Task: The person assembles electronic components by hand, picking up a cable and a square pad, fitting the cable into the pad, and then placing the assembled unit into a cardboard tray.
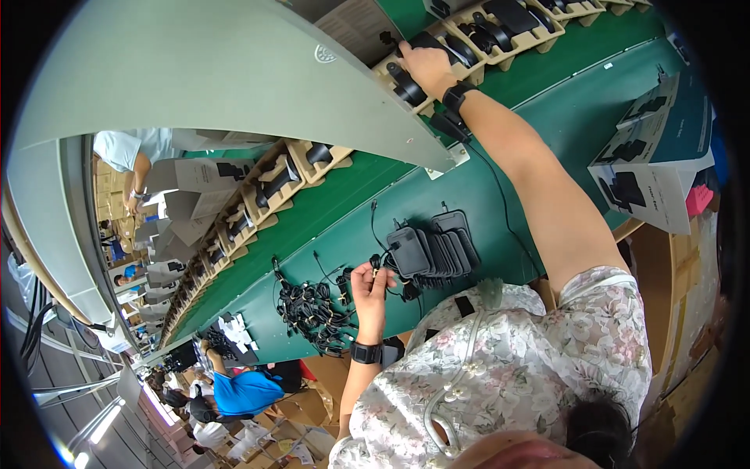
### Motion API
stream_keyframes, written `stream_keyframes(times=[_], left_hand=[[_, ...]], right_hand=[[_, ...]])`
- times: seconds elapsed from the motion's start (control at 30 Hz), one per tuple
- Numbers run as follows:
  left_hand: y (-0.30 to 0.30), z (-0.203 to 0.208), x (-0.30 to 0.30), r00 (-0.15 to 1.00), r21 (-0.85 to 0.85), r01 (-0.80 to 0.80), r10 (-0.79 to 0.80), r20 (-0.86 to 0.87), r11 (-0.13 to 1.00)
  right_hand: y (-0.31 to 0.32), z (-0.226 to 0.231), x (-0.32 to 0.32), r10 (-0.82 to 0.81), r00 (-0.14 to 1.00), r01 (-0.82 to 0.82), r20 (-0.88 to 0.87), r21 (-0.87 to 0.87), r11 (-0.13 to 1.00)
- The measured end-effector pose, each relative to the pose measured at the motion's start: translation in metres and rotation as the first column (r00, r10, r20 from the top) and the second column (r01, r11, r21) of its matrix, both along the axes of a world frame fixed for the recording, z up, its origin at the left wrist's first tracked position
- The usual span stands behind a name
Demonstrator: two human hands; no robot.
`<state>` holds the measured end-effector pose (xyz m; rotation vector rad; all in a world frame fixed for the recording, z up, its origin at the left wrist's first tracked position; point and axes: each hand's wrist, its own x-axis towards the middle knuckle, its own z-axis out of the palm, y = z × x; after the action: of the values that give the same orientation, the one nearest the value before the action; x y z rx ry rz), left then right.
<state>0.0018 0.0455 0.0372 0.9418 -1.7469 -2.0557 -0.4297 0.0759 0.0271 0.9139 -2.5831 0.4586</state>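
My left hand (370, 291) is closed in a pinch on a coiled black cable (376, 264) in front of me. Just right of it, a row of flat black rounded-square pads (430, 248) stands on the green bench. A heap of tied black cables (311, 313) lies to its left. My right hand (428, 69) reaches far forward over a moulded brown pulp tray (388, 69) holding black parts. Its fingers are bent together beside a small black piece (388, 37); what they grip is partly hidden. Both wrists wear black bands.
A line of filled pulp trays (500, 55) runs along the green belt. A grey metal panel (258, 86) slants over it. An upright printed box (637, 168) stands at right. A black adapter with a cord (451, 125) is near my right wrist. Other people work at left.
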Motion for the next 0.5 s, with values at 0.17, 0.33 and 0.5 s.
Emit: stream_keyframes(times=[0.17,0.33,0.5], left_hand=[[0.006,0.008,-0.009,0.999,-0.059,0.046,-0.045,0.018,0.997],[0.012,0.027,-0.018,0.965,-0.332,0.259,-0.227,0.132,0.907],[0.010,0.020,-0.023,0.889,-0.574,0.427,-0.440,0.126,0.699]], right_hand=[[0.013,0.014,-0.004,-0.041,0.987,0.064,0.153,-0.150,0.987],[0.088,0.047,0.058,0.092,0.936,0.219,0.338,-0.769,0.600],[0.126,0.069,0.240,0.655,0.730,-0.321,0.194,-0.749,0.579]])
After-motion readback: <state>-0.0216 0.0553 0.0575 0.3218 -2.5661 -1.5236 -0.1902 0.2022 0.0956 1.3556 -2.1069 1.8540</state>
